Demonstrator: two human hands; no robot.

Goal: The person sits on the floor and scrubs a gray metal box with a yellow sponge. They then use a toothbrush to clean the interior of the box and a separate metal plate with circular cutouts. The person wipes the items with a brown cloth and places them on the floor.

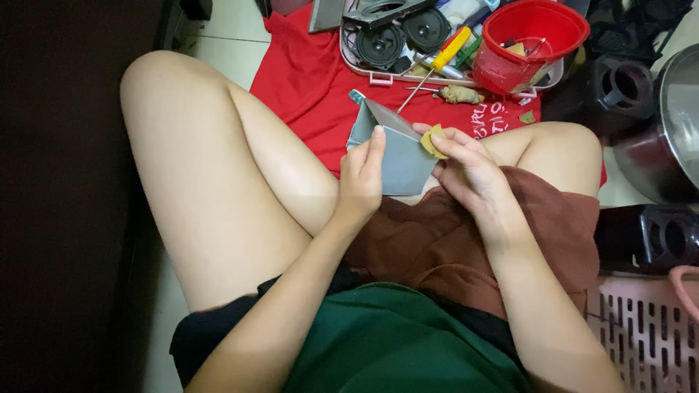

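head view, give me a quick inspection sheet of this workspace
surface: red cloth spread on a tiled floor, person sitting cross-legged on it
job's things: grey metal piece held over the lap; small yellow scrap pressed to its edge
clutter: tray with speakers, yellow-handled screwdriver, red bucket
grippers: left hand grips the piece; right hand pinches the scrap
cables: nothing seen
surroundings: metal pot, pink basket, dark cabinet
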